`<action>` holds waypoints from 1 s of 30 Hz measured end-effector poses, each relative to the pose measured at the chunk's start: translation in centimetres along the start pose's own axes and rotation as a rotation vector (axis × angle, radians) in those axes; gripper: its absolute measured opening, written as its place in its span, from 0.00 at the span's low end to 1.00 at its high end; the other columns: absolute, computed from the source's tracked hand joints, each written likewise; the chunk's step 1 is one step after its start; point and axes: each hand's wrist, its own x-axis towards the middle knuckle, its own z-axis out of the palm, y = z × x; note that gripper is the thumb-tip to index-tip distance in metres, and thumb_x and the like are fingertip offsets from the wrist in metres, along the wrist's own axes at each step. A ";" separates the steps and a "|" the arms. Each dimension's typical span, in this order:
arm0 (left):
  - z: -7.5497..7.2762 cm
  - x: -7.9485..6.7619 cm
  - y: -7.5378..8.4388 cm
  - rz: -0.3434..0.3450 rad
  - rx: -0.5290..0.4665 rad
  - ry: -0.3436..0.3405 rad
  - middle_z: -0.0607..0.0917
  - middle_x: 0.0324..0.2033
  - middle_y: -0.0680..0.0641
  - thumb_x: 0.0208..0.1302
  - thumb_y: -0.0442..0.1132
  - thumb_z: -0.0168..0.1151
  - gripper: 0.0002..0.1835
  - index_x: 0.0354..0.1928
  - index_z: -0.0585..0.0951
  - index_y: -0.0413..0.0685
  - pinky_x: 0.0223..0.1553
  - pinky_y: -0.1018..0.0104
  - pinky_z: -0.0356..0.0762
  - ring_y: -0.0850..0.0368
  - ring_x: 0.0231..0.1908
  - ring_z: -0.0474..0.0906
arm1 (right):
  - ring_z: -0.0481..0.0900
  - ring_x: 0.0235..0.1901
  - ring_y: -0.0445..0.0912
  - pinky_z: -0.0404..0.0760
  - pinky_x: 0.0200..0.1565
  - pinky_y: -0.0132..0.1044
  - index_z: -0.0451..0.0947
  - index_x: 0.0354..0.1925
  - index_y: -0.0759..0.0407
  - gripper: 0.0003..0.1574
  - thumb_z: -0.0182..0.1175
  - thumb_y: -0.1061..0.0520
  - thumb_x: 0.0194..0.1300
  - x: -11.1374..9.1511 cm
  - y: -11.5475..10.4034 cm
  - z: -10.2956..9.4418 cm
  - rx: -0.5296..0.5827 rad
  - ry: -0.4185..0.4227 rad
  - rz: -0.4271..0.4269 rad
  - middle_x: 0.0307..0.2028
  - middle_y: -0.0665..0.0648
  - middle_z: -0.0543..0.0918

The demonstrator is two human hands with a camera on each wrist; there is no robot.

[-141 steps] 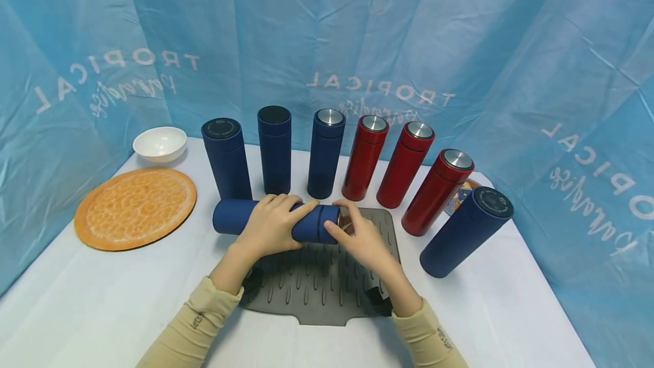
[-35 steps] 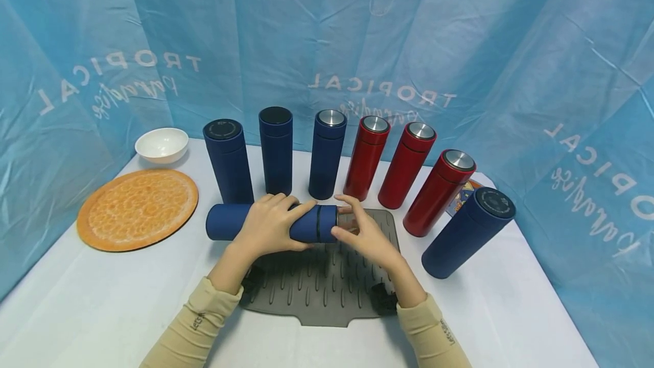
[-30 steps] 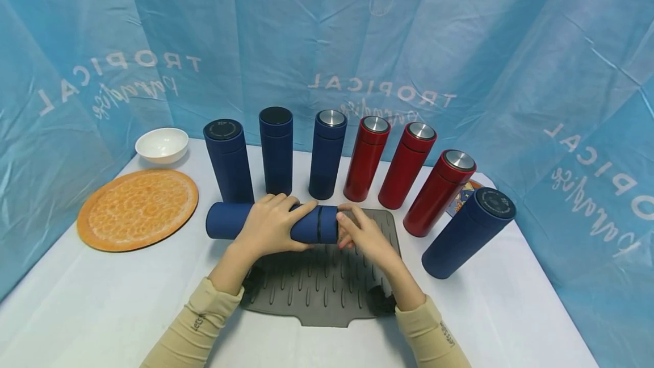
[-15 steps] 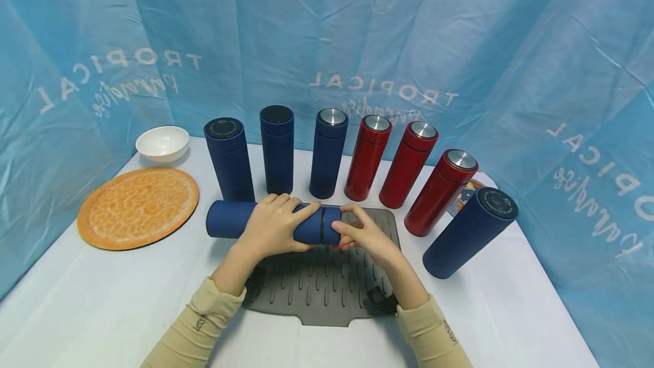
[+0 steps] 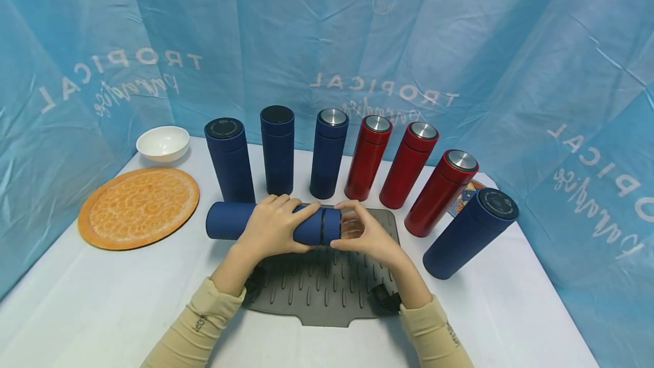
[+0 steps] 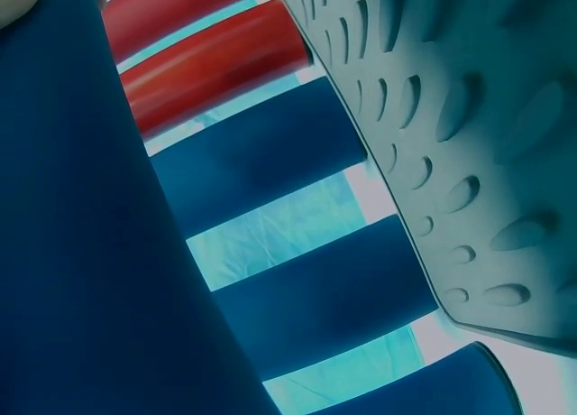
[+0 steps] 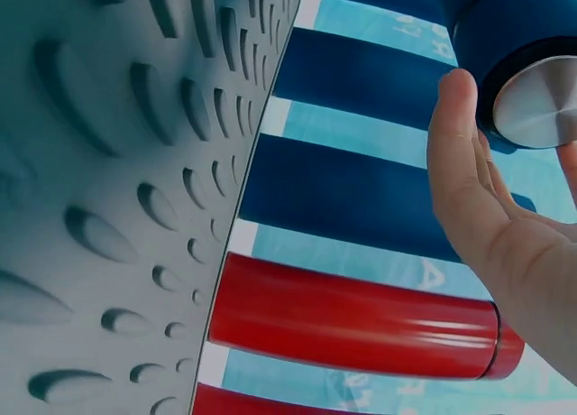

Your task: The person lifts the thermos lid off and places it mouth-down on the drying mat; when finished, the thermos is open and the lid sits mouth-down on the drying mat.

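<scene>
A dark blue thermos (image 5: 225, 221) is held lengthwise, lid to the right, over a grey ribbed mat (image 5: 324, 300). My left hand (image 5: 273, 225) grips its body, thumb in front and fingers over the top. At the lid (image 5: 332, 226) end, my right hand (image 5: 373, 237) curves its thumb and fingers around the rim. The right wrist view shows the lid's steel top (image 7: 541, 104) between fingers and thumb. In the left wrist view the thermos body (image 6: 90, 216) fills the left side, and little of the left hand shows.
Behind stand blue thermoses (image 5: 277, 152) and red thermoses (image 5: 367, 158) in an arc. Another blue thermos (image 5: 467, 234) closes the right end. At left lie a round orange placemat (image 5: 138, 209) and a white bowl (image 5: 163, 143). Blue curtains (image 5: 306, 33) enclose the white table (image 5: 128, 305).
My right hand's fingers have moved off the lid end and back, turning about it; they now spread around its rim. The thermos shifted slightly left over several seconds. My left hand keeps its hold.
</scene>
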 end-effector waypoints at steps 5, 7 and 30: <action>-0.2 -0.2 0.0 -0.022 -0.008 0.003 0.83 0.36 0.46 0.31 0.66 0.72 0.42 0.54 0.78 0.57 0.39 0.56 0.76 0.49 0.35 0.79 | 0.74 0.46 0.56 0.76 0.48 0.45 0.57 0.61 0.59 0.38 0.63 0.59 0.56 -0.6 -1.7 0.3 -0.020 -0.008 -0.028 0.52 0.68 0.69; -0.2 -0.2 0.0 -0.028 -0.015 0.013 0.82 0.35 0.46 0.31 0.66 0.72 0.42 0.54 0.78 0.57 0.39 0.56 0.76 0.50 0.35 0.78 | 0.74 0.48 0.57 0.77 0.47 0.46 0.54 0.63 0.55 0.39 0.61 0.56 0.59 -0.4 -1.0 0.2 0.000 -0.009 -0.005 0.56 0.68 0.67; -0.3 0.2 0.4 0.008 -0.020 0.004 0.83 0.37 0.46 0.31 0.66 0.71 0.43 0.55 0.78 0.57 0.40 0.56 0.76 0.49 0.36 0.79 | 0.77 0.32 0.53 0.78 0.38 0.46 0.58 0.61 0.56 0.32 0.55 0.49 0.63 0.3 1.1 -0.6 0.020 -0.025 0.070 0.39 0.63 0.75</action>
